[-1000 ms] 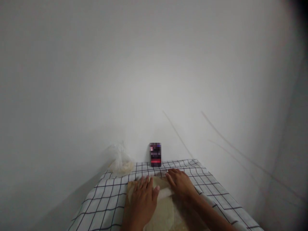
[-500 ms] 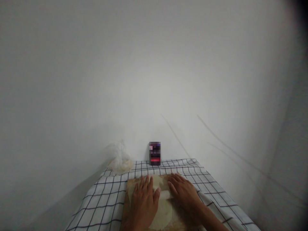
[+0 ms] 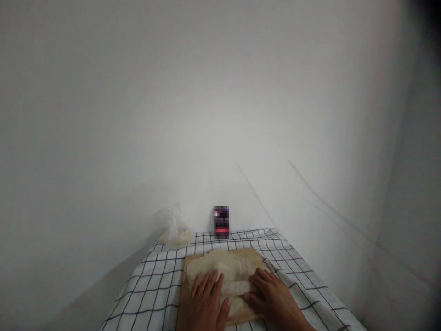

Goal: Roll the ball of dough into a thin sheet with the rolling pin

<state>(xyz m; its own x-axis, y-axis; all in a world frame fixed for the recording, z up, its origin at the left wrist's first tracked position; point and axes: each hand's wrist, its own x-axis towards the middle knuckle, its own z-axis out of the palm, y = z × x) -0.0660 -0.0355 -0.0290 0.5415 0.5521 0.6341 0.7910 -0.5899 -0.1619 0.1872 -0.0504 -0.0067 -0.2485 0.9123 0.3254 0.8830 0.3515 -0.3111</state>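
A sheet of pale dough (image 3: 215,262) lies spread on a wooden board (image 3: 253,257). Across the dough runs a whitish rolling pin (image 3: 237,288). My left hand (image 3: 208,301) rests palm down over the pin's left part, its fingers stretched out and slightly spread. My right hand (image 3: 270,294) is over the pin's right end, fingers bent above it and thumb on the near side. Both hands hide the ends of the pin and part of the near dough.
A checked cloth (image 3: 151,285) covers the table. Behind the board, a clear plastic bag (image 3: 175,232) with something pale inside stands at the left. A blurred dark phone-like upright rectangle (image 3: 221,222) leans near the white wall (image 3: 220,115).
Both hands and the rolling pin have moved back towards me, uncovering the far part of the dough. My right hand's fingers are more bent. The camera view has shifted slightly.
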